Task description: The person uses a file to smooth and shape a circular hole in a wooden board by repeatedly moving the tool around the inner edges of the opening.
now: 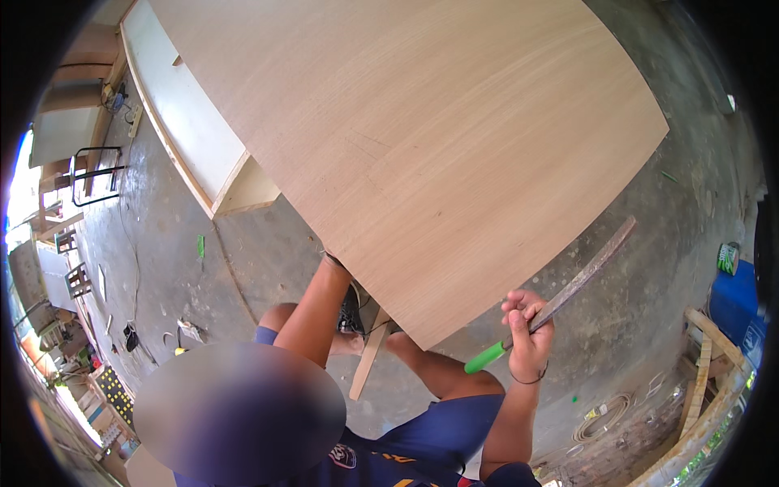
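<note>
A large light wood-grain panel (454, 154) fills the upper middle, with one corner pointing down toward my legs. In my right hand (529, 331) is a long, flat metal file (586, 277) with a green handle (487, 357). The fingers wrap around it near the handle, and its blade points up and right, beside the panel's right edge. My left forearm (315, 304) reaches up to the panel's lower left edge. Beyond the wrist, the left hand goes under the panel, so its fingers are hidden.
A white board with wooden edging (174, 105) lies behind the panel at the left. Near my feet is a narrow wood strip (369, 357). Coiled cable (602, 418), a blue container (734, 304) and a can (728, 258) are at the right. A metal-framed stool (96, 174) stands far left.
</note>
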A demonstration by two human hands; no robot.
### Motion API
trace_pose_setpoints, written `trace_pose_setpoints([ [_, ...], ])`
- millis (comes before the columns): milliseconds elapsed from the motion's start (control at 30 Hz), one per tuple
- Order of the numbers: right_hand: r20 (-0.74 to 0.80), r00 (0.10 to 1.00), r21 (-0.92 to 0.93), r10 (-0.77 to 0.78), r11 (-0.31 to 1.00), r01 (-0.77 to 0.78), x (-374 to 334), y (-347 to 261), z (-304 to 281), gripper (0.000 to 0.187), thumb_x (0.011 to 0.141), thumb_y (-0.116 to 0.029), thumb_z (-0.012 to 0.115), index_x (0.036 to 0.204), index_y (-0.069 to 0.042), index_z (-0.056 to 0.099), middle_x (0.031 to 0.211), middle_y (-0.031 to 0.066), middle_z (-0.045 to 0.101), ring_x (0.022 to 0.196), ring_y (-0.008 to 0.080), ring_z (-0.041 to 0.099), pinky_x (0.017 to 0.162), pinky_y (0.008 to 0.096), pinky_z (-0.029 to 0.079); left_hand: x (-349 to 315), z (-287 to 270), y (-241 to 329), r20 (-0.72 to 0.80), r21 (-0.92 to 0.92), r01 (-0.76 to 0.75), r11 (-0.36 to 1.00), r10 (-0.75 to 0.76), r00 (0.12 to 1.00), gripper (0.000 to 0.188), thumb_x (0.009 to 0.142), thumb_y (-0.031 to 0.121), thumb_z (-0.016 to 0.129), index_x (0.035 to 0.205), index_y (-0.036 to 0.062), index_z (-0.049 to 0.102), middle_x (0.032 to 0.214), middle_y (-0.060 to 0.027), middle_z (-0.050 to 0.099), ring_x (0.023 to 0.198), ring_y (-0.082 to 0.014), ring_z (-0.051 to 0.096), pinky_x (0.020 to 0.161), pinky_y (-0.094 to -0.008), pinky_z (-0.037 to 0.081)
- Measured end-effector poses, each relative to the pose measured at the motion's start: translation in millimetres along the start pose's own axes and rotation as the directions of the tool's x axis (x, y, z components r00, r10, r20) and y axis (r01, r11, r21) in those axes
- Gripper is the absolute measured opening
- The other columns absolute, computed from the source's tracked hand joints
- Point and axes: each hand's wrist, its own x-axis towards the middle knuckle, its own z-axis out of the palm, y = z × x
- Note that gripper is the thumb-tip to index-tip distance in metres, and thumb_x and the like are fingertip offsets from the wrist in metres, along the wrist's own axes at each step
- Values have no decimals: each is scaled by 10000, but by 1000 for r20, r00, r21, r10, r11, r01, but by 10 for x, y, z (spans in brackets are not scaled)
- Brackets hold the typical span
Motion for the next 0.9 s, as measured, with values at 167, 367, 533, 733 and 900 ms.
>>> trace_pose_setpoints([
  [167, 24, 997, -154, 67, 986, -62, 72, -330, 203, 274, 965, -134, 596, 1193, 0, 525, 879, 21, 543, 816, 118, 544, 770, 260, 462, -15, 76, -241, 291, -236, 275, 932, -203, 935, 710, 961, 575, 376, 1435, 49, 431, 1422, -173, 505, 1218, -367, 558, 1003, -541, 457],
  [367, 157, 987, -379, 13, 924, 49, -31, -603, 335, 420, 1009, -167, 517, 1378, 26, 457, 815, 31, 567, 731, 118, 563, 725, 256, 483, -153, 65, 33, 182, -228, 505, 832, -473, 862, 711, 965, 569, 375, 1433, 36, 430, 1419, -168, 513, 1224, -362, 555, 1017, -537, 443],
  [533, 114, 993, -519, 32, 854, 32, -440, -556, 569, 435, 991, -120, 489, 1403, 4, 425, 772, 61, 611, 615, 147, 582, 605, 294, 492, -231, 191, -210, 134, -149, 354, 923, -336, 932, 734, 956, 604, 379, 1429, 45, 435, 1399, -144, 528, 1255, -340, 515, 1032, -521, 413],
  [733, 279, 960, -777, -9, 586, 231, -691, -419, 705, 397, 937, -47, 495, 1324, 25, 446, 778, 178, 668, 686, 331, 671, 642, 393, 527, -524, 548, -340, 175, -78, 169, 983, -153, 973, 890, 862, 724, 477, 1468, 84, 357, 1483, -118, 421, 1313, -316, 443, 1069, -510, 371],
  [900, 325, 942, -868, 88, 423, 260, -687, -373, 845, 335, 926, -53, 495, 1249, 32, 465, 730, 214, 647, 705, 391, 661, 653, 452, 509, -679, 698, -342, -39, 270, 111, 956, -104, 994, 774, 843, 495, 642, 1414, 45, 376, 1397, -150, 481, 1279, -319, 472, 1054, -502, 396],
])
